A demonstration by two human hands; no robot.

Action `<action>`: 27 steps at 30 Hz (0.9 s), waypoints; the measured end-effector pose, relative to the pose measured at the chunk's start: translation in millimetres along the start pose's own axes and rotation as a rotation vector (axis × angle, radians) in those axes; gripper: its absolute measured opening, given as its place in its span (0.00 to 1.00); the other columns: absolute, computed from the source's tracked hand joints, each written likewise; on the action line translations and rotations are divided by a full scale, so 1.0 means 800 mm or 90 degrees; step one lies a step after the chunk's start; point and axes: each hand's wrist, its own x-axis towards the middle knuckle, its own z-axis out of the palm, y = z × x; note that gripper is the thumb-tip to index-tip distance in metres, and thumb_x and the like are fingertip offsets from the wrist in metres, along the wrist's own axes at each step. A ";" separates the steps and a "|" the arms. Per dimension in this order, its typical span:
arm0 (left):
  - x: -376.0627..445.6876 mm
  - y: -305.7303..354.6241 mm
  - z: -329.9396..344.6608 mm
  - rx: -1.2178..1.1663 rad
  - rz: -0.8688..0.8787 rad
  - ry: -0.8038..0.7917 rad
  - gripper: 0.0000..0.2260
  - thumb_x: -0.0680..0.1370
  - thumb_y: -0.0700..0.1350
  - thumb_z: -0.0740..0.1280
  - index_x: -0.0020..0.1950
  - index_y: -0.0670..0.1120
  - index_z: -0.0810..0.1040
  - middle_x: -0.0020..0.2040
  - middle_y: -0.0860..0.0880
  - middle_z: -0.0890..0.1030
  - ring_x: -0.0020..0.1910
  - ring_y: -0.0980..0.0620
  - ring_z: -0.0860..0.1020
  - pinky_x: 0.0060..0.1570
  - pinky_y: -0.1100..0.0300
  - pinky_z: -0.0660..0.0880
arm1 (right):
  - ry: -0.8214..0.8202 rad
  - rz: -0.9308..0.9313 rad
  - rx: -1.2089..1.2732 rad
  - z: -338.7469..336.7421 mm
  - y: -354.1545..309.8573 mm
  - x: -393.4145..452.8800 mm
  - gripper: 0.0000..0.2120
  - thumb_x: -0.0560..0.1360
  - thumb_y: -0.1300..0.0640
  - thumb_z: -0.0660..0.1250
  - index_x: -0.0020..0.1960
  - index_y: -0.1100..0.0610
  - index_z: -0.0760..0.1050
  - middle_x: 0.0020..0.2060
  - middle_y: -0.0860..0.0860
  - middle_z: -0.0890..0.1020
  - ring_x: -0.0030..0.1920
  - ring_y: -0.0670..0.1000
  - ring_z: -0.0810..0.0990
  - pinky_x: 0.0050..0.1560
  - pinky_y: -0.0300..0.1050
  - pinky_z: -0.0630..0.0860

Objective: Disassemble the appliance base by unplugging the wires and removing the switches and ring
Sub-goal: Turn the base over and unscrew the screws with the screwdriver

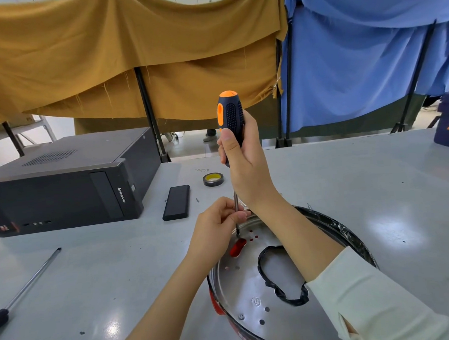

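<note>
Step in hand: unscrewing a fastener in the base (253, 293), on the counter (349, 189) under both hands. R hand (246, 153) grips driver (230, 122) handle, upright; L hand (218, 222) pinches shank just above tip. Next: seat tip, keep vertical, turn w/ downward pressure.

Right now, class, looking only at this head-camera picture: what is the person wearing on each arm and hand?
The right arm wears a pale cream long sleeve, pushed back from the wrist, with a small slit or hole near the cuff. The left arm shows no sleeve in view. Neither the left hand nor the right hand wears a glove, and no rings or watch show.
</note>
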 end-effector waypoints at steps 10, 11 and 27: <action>0.001 -0.003 0.000 0.006 0.017 0.001 0.06 0.77 0.38 0.64 0.49 0.47 0.78 0.43 0.57 0.84 0.47 0.58 0.81 0.48 0.66 0.74 | 0.003 -0.027 -0.025 0.002 0.000 -0.002 0.18 0.80 0.56 0.56 0.69 0.58 0.61 0.45 0.50 0.72 0.42 0.49 0.71 0.47 0.46 0.71; 0.001 -0.003 0.000 0.006 0.018 0.002 0.06 0.77 0.38 0.64 0.49 0.47 0.78 0.43 0.56 0.84 0.47 0.56 0.81 0.49 0.64 0.75 | 0.000 -0.033 -0.030 0.002 0.000 -0.002 0.17 0.80 0.56 0.56 0.68 0.57 0.61 0.44 0.49 0.72 0.41 0.48 0.71 0.47 0.45 0.72; 0.001 -0.007 0.000 0.024 0.033 -0.002 0.06 0.78 0.39 0.63 0.50 0.48 0.77 0.44 0.57 0.84 0.47 0.58 0.81 0.51 0.61 0.75 | 0.008 -0.025 -0.034 0.001 0.003 -0.001 0.17 0.80 0.55 0.57 0.67 0.53 0.61 0.46 0.49 0.72 0.42 0.48 0.71 0.47 0.44 0.72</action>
